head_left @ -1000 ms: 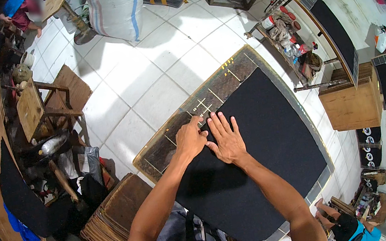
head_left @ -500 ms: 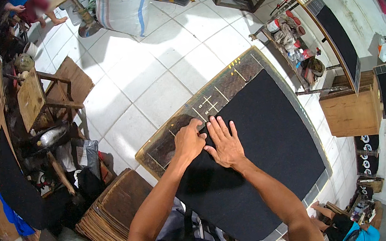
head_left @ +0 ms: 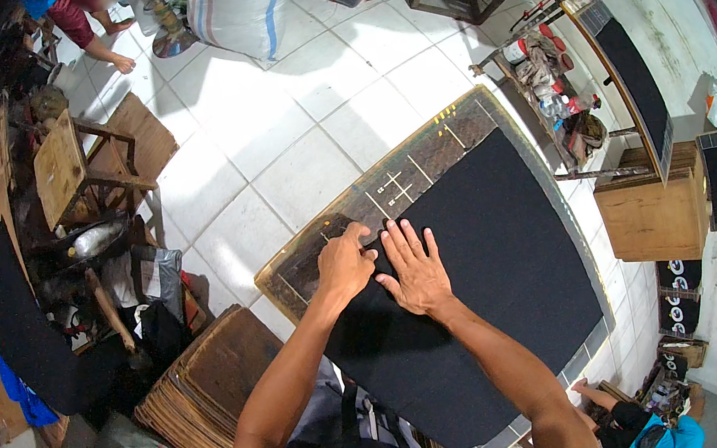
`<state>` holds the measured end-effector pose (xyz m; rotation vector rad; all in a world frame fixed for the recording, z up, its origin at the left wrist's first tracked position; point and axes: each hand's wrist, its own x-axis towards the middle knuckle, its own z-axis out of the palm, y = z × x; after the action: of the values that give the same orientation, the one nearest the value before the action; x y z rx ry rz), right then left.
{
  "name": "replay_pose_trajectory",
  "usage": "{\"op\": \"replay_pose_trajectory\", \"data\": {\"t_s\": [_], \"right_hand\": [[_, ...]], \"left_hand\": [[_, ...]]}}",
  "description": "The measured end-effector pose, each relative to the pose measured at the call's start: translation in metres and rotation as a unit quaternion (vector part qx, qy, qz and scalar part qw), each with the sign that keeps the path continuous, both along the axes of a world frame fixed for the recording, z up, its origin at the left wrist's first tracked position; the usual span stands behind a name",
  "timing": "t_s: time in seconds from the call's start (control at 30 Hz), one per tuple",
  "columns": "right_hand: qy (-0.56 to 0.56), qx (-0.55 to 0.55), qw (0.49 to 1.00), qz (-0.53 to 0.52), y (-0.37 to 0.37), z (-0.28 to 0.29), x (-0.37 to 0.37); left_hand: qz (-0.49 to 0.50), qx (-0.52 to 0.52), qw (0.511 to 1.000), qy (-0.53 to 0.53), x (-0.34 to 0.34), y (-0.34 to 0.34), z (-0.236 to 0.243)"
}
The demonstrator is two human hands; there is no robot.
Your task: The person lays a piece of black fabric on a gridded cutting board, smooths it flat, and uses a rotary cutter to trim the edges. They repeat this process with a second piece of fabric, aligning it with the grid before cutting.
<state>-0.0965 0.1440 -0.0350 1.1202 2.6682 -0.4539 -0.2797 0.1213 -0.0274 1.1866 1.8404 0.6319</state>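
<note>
A black fabric panel lies flat over a worn dark board with pale markings along its far edge. My right hand rests palm down on the fabric near its far left edge, fingers stretched and a little apart. Just to its left, my left hand is closed at the fabric's edge, its fingers curled and thumb side toward the cloth. The fingertips seem to pinch that edge, though the hand partly hides the grip.
Stacked brown boards stand to my left, near a wooden stool. A white sack sits on the tiled floor ahead. On the right are a rack with bottles and a stack of wooden boards. Other people appear at far left and lower right.
My left hand has shifted slightly left and down along the fabric's edge. The right hand stays flat on the cloth. The whole view has moved a little.
</note>
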Motion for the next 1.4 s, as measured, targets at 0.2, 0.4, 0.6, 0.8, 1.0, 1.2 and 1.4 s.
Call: {"op": "replay_pose_trajectory", "data": {"t_s": [0.2,0.4,0.6,0.8,1.0,1.2,1.4], "right_hand": [[0.007,0.001,1.0,0.006,-0.005,0.001,-0.003],[0.027,0.021,0.999,0.009,-0.013,0.0,-0.005],[0.026,0.035,0.999,0.012,-0.026,-0.003,-0.012],[0.035,0.067,0.997,0.0,-0.039,-0.009,-0.019],[0.032,0.05,0.998,-0.006,-0.046,-0.007,-0.024],[0.028,0.027,0.999,0.0,-0.055,-0.003,-0.031],[0.03,0.025,0.999,-0.004,-0.066,-0.003,-0.038]], "left_hand": [[0.007,0.005,1.0,0.004,-0.002,-0.011,0.005],[0.019,-0.006,1.0,0.008,-0.009,-0.027,0.006],[0.033,0.025,0.999,-0.004,-0.017,-0.043,0.0],[0.031,0.058,0.998,-0.011,-0.019,-0.044,-0.005],[0.041,0.045,0.998,0.007,-0.013,-0.046,-0.006],[0.021,0.011,1.0,-0.005,-0.023,-0.059,-0.003],[0.031,0.039,0.999,-0.021,-0.034,-0.071,-0.008]]}}
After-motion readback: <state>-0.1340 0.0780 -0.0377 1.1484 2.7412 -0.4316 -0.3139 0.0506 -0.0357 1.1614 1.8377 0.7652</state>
